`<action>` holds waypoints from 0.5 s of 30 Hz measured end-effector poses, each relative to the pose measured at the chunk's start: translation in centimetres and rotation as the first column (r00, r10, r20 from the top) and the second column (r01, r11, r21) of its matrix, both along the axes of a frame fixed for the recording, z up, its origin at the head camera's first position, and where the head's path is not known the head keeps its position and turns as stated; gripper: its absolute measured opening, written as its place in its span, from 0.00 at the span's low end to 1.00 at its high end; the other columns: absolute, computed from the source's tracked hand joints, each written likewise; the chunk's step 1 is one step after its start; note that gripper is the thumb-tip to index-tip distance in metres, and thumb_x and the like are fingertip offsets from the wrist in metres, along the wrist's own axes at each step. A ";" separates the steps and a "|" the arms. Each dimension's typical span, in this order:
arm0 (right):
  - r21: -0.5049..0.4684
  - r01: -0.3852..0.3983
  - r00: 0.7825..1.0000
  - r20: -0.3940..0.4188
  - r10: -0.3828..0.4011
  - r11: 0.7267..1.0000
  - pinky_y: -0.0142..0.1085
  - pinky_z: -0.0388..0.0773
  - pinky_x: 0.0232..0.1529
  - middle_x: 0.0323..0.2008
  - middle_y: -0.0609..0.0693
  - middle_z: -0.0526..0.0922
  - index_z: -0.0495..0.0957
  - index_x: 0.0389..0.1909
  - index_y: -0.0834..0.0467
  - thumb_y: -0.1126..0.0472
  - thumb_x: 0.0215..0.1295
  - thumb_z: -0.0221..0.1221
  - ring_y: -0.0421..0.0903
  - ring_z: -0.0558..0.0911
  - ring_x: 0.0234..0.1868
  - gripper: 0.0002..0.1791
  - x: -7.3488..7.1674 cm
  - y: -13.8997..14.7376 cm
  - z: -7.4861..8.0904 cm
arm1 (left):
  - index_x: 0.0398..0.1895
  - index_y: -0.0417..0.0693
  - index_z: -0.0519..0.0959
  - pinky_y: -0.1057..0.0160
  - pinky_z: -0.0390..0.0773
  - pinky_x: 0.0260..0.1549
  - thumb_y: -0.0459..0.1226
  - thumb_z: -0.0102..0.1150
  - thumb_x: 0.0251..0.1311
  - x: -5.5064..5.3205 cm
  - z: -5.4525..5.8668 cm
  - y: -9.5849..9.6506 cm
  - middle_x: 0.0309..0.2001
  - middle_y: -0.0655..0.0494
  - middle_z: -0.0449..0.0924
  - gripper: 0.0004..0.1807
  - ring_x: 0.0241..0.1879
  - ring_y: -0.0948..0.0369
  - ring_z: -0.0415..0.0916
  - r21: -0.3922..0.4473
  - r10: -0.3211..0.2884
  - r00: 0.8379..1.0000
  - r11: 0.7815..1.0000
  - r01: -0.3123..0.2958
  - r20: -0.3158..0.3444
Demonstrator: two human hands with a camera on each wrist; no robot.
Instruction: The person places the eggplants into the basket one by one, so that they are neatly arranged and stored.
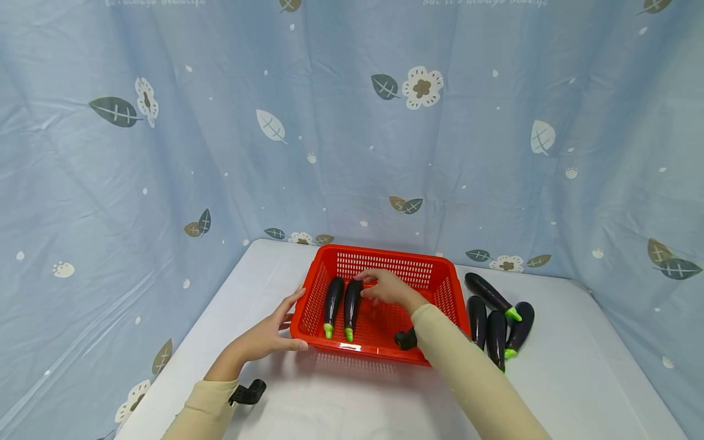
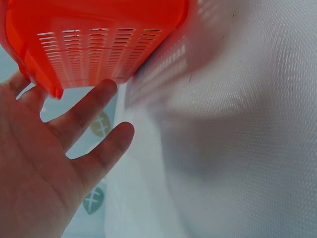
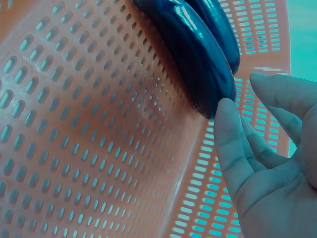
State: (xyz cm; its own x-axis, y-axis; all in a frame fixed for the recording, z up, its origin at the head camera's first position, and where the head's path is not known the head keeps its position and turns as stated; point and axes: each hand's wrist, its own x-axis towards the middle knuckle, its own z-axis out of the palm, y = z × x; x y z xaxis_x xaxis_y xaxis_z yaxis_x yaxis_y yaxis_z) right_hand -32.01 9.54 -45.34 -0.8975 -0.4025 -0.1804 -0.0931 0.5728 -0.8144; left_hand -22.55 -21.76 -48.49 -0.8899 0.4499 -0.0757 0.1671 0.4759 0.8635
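Two dark purple eggplants with green stem ends, a left one point(image 1: 333, 301) and a right one point(image 1: 352, 305), lie side by side in the red plastic basket point(image 1: 393, 327). My right hand point(image 1: 389, 287) is inside the basket at the far end of the right eggplant. In the right wrist view, one of its fingertips meets or nearly meets the dark end of an eggplant point(image 3: 198, 54); thumb and fingers are spread apart. At the basket's left side is my left hand point(image 1: 264, 336), fingers extended. The left wrist view shows some of its fingers point(image 2: 32, 99) against the basket's rim.
Several more eggplants point(image 1: 497, 336) lie in a loose group just right of the basket, on the white-covered table point(image 1: 583, 366). A blue patterned curtain point(image 1: 352, 153) hangs behind the table and along its left and right sides.
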 end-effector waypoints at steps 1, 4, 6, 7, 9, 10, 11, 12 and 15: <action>-0.002 -0.002 1.000 0.001 0.002 1.000 0.45 0.85 0.41 0.61 0.64 0.76 0.79 0.62 0.58 0.69 0.67 0.64 0.58 0.85 0.38 0.22 0.0 0.1 0.0 | 0.83 0.67 0.43 0.38 0.72 0.63 0.49 0.77 0.52 0.0 0.0 0.0 0.83 0.55 0.38 0.62 0.69 0.42 0.64 0.002 0.000 1.000 1.000 0.000 0.000; 0.005 -0.003 1.000 -0.001 0.003 1.000 0.45 0.86 0.42 0.61 0.65 0.76 0.79 0.62 0.58 0.69 0.67 0.64 0.58 0.85 0.38 0.22 0.0 0.3 0.1 | 0.83 0.67 0.42 0.38 0.71 0.63 0.50 0.77 0.53 -0.1 0.0 0.0 0.83 0.55 0.38 0.62 0.70 0.42 0.64 0.003 -0.001 1.000 1.000 0.001 -0.005; 0.014 -0.005 1.000 -0.006 0.006 1.000 0.45 0.86 0.41 0.61 0.65 0.76 0.79 0.62 0.59 0.69 0.68 0.64 0.57 0.85 0.37 0.22 0.0 0.4 0.1 | 0.82 0.69 0.43 0.37 0.71 0.63 0.50 0.77 0.53 -0.1 -0.1 0.0 0.83 0.55 0.38 0.61 0.70 0.42 0.64 0.003 0.002 1.000 1.000 -0.002 -0.002; 0.021 -0.008 1.000 -0.013 0.008 1.000 0.44 0.86 0.41 0.61 0.65 0.76 0.79 0.62 0.59 0.68 0.68 0.64 0.57 0.85 0.37 0.22 0.0 0.5 0.2 | 0.82 0.70 0.42 0.37 0.71 0.62 0.50 0.77 0.53 -0.1 -0.2 0.0 0.83 0.55 0.38 0.61 0.70 0.42 0.64 0.002 0.003 1.000 1.000 -0.003 -0.002; 0.025 -0.010 1.000 -0.021 0.010 1.000 0.44 0.86 0.40 0.61 0.65 0.76 0.79 0.62 0.59 0.68 0.68 0.64 0.58 0.85 0.36 0.22 0.1 0.7 0.3 | 0.82 0.70 0.42 0.37 0.72 0.62 0.50 0.76 0.53 -0.1 -0.3 0.0 0.83 0.55 0.39 0.61 0.70 0.42 0.64 -0.001 0.003 1.000 1.000 -0.003 -0.003; 0.024 -0.011 1.000 -0.021 0.011 1.000 0.45 0.86 0.41 0.61 0.65 0.77 0.79 0.63 0.59 0.68 0.68 0.64 0.59 0.85 0.37 0.22 0.1 0.8 0.4 | 0.82 0.70 0.43 0.37 0.72 0.62 0.50 0.76 0.53 -0.1 -0.3 0.0 0.83 0.55 0.39 0.61 0.69 0.42 0.64 -0.001 0.003 1.000 1.000 -0.003 -0.002; 0.023 -0.012 1.000 -0.024 0.013 1.000 0.45 0.86 0.41 0.61 0.65 0.77 0.79 0.63 0.60 0.68 0.68 0.63 0.60 0.85 0.37 0.22 0.2 0.8 0.4 | 0.82 0.70 0.43 0.37 0.72 0.62 0.50 0.76 0.53 -0.1 -0.3 0.0 0.83 0.54 0.39 0.61 0.69 0.42 0.64 -0.003 0.004 1.000 1.000 -0.004 -0.001; 0.019 -0.013 1.000 -0.022 0.013 1.000 0.46 0.86 0.42 0.61 0.65 0.77 0.79 0.63 0.60 0.68 0.68 0.63 0.60 0.85 0.39 0.22 0.3 0.9 0.6 | 0.82 0.70 0.43 0.37 0.72 0.62 0.50 0.76 0.53 -0.1 -0.3 0.0 0.83 0.54 0.39 0.61 0.69 0.42 0.64 -0.003 0.004 1.000 1.000 -0.004 0.000; 0.006 -0.008 1.000 -0.016 0.008 1.000 0.48 0.85 0.44 0.60 0.65 0.77 0.78 0.63 0.60 0.68 0.69 0.63 0.61 0.84 0.43 0.22 0.4 1.1 0.7 | 0.82 0.70 0.43 0.38 0.72 0.62 0.51 0.77 0.52 -0.1 -0.2 0.0 0.83 0.54 0.39 0.61 0.69 0.42 0.64 -0.003 0.006 1.000 1.000 -0.006 0.001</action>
